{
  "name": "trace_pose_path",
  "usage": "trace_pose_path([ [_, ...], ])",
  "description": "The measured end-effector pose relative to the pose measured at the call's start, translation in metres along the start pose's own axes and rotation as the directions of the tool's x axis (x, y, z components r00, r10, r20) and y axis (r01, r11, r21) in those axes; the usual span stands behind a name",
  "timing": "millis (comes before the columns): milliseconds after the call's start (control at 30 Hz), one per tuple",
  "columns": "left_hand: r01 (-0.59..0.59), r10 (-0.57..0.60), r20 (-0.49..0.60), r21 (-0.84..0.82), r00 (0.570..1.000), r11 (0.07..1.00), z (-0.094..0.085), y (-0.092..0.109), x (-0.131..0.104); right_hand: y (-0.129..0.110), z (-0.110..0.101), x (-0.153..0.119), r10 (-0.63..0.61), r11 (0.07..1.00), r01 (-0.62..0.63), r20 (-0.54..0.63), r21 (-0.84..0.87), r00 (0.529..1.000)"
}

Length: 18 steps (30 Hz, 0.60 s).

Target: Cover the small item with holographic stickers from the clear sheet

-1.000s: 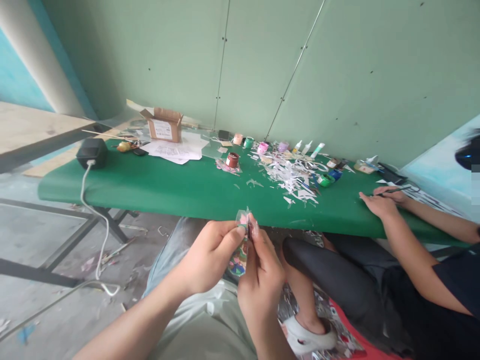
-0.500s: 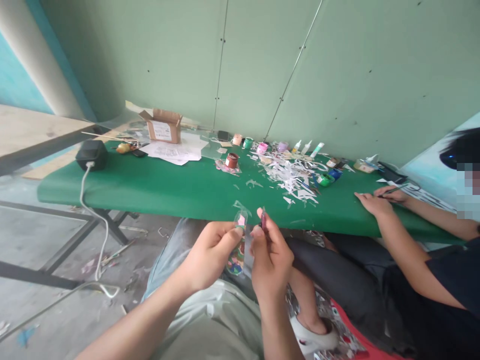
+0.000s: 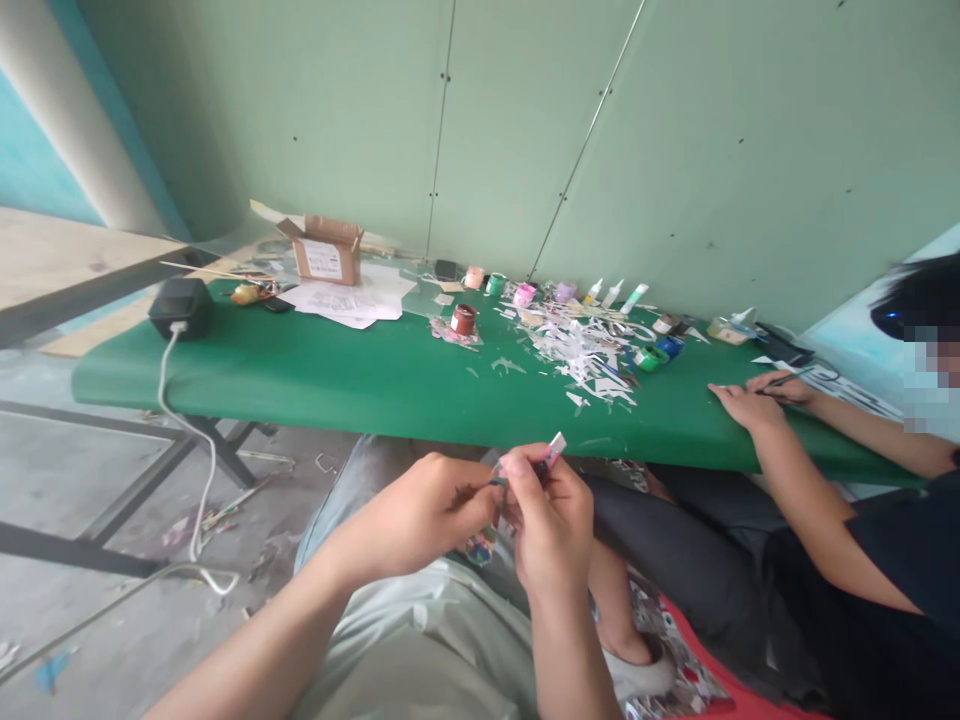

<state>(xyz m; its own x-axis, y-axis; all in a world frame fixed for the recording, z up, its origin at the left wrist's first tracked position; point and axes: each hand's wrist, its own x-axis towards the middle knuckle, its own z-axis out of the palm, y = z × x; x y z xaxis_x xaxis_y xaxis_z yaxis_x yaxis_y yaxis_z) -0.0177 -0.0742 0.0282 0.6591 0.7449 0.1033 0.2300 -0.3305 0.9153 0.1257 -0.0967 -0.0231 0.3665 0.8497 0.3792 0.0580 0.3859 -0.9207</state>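
Above my lap, just off the table's front edge, both my hands are closed and meet. My left hand pinches a narrow, colourful printed strip with clear film about it; its lower end shows below the fingers, and its upper part is mostly hidden. My right hand is closed round a slim thing with a pink and white end, which sticks out past the index finger. The rest of that slim thing is hidden, so its kind cannot be made out. The right fingertips touch the strip's upper end.
The green-covered table carries white paper scraps, several paint jars, a dark red jar, a cardboard box and a black adapter with a white cable. At right, a co-worker's hands work over the table.
My right hand has turned and moved against my left hand at the strip's upper end. The pink and white end now points up and right. The strip is more covered by fingers.
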Motion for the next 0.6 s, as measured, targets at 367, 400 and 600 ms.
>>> trace_pose_path([
  [367, 0.104, -0.112, -0.018, -0.264, 0.994, 0.959, -0.005, 0.004, -0.004, -0.013, 0.002, 0.001, 0.16, 0.949, -0.116, -0.131, 0.293, 0.978],
  [400, 0.109, -0.135, -0.074, -0.279, 0.988, 0.954, -0.005, 0.004, -0.004, -0.012, 0.001, 0.0, 0.148, 0.95, -0.108, -0.118, 0.293, 0.982],
  [600, -0.082, -0.121, -0.385, -0.47, 0.915, 0.879, -0.002, -0.002, 0.004, -0.011, -0.001, -0.006, 0.089, 0.985, -0.104, 0.111, 0.14, 0.99],
])
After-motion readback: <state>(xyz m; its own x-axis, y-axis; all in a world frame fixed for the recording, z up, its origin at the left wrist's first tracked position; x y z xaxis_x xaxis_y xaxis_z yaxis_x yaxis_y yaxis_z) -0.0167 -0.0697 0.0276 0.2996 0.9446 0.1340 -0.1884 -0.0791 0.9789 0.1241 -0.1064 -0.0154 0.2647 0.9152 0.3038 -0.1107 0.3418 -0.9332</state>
